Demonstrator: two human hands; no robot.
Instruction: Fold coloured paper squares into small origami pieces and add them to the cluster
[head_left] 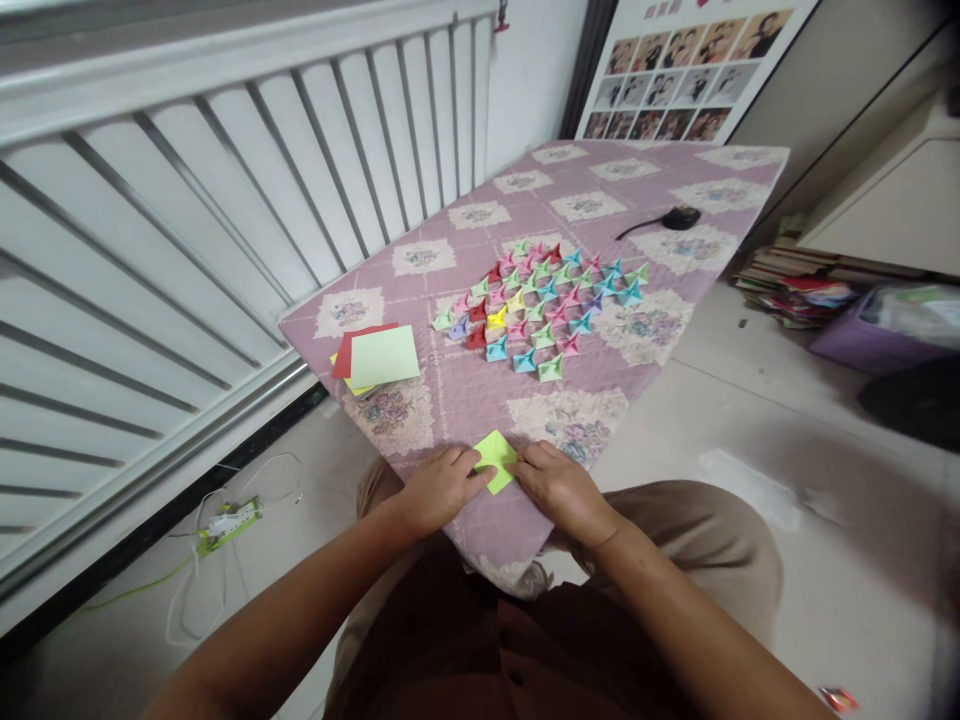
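Observation:
A small yellow-green paper (495,455) lies like a diamond on the cloth-covered table, near its front corner. My left hand (442,487) pinches the paper's left corner, thumb on top. On the right corner, my right hand (561,487) is closed with its fingertips on the paper. Faint crease lines show on the sheet. Beyond the hands sit several small folded paper pieces (535,312) in many colours, laid out in rows. To the left is a stack of flat paper sheets (385,355), pale green on top, with red and yellow beneath.
The table (480,550) has a purple floral cloth. A black object with a thin cord (681,217) lies at its far right. A white radiator (225,200) runs along the left side. A power strip (231,522) with cables is on the floor.

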